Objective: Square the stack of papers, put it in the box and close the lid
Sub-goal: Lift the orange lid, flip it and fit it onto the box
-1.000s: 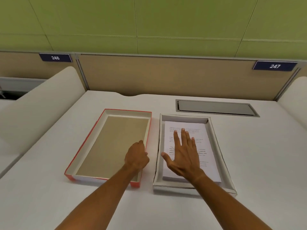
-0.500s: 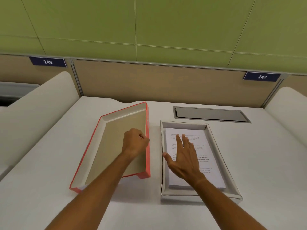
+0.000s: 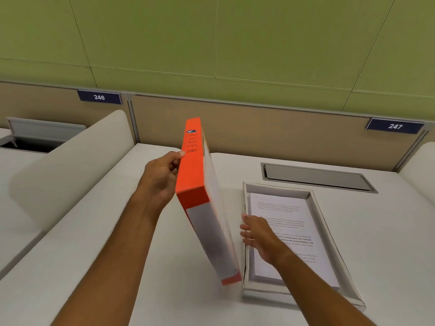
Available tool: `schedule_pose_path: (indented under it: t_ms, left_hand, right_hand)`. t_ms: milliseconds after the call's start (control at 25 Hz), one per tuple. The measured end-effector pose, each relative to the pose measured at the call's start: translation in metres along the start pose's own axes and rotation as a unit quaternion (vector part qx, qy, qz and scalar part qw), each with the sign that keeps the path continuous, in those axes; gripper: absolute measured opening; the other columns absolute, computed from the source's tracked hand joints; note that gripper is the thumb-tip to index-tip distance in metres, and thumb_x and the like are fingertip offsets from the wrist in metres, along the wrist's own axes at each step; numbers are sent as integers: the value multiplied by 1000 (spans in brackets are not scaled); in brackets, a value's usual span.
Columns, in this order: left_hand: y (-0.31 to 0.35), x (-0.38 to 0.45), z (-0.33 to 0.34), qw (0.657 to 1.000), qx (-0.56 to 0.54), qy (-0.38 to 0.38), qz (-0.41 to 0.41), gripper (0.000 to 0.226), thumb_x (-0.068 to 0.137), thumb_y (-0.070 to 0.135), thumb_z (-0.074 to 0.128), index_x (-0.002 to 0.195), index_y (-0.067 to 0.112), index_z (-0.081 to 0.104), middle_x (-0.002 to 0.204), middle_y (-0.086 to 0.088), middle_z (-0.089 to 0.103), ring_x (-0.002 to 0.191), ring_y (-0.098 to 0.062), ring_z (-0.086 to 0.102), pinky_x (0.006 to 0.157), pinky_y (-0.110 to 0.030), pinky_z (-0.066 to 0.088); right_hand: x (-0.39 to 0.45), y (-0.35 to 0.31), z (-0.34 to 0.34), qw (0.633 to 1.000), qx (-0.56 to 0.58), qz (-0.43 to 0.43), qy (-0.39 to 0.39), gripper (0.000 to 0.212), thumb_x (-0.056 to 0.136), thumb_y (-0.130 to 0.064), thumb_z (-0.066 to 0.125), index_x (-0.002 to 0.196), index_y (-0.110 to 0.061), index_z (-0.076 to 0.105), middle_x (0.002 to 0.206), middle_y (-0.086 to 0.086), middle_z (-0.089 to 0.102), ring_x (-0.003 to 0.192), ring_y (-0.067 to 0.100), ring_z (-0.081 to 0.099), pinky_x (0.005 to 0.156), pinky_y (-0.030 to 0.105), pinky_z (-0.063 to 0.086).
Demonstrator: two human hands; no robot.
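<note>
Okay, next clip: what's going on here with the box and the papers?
A person is closing up a box of papers on a white desk. The papers already lie in the open box. The left hand holds the orange lid tipped up on edge just left of the box, its lower corner near the box's front left corner. The right hand hovers open over the box's left side, beside the lid. The lid is not yet on.

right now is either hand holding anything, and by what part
The left hand grips the orange lid by its upper long side, tilted on edge. The right hand holds nothing, open over the papers.
</note>
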State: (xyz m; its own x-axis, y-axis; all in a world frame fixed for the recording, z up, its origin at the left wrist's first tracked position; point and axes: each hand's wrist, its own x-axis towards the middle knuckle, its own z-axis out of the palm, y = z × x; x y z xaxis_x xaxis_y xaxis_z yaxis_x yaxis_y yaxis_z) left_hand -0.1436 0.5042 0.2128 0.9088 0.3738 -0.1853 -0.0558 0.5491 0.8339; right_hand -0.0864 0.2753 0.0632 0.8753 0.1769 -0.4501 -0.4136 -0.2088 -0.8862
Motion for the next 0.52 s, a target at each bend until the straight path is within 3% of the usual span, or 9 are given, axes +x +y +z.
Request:
schedule_pose_path:
  t_ms: [80, 160, 320, 520]
  left_hand:
    - [5, -7, -4, 997, -38, -29, -55, 15, 92, 15, 56, 84, 5, 63, 63, -6, 66, 52, -16, 66, 52, -25, 57]
    - [6, -10, -7, 995, -41, -51, -70, 25, 94, 18, 53, 79, 6, 68, 56, -5, 70, 45, -15, 68, 44, -23, 56]
    - [0, -7, -14, 998, 2, -36, -53, 21, 93, 23, 58, 83, 9, 70, 60, -4, 73, 48, -16, 70, 42, -25, 55]
    - [-34, 11, -21, 985, 63, -97, -129, 31, 89, 11, 54, 117, 2, 65, 87, -11, 73, 67, -20, 72, 53, -30, 58]
  right_hand:
    - [-3, 5, -5, 991, 84, 69, -72, 42, 98, -42, 48, 122, -9, 58, 104, 16, 67, 91, 31, 67, 80, 47, 59]
    - [-4, 14, -6, 977, 164, 85, -103, 39, 99, -41, 45, 120, -12, 62, 103, 16, 71, 95, 34, 69, 80, 48, 59]
    - [-7, 16, -25, 947, 297, 53, -111, 40, 99, -36, 49, 128, -12, 62, 125, 18, 68, 106, 42, 66, 86, 54, 56]
    - [-12, 17, -94, 954, 293, 20, -55, 43, 97, -36, 54, 130, -11, 62, 130, 19, 65, 98, 45, 70, 80, 54, 57]
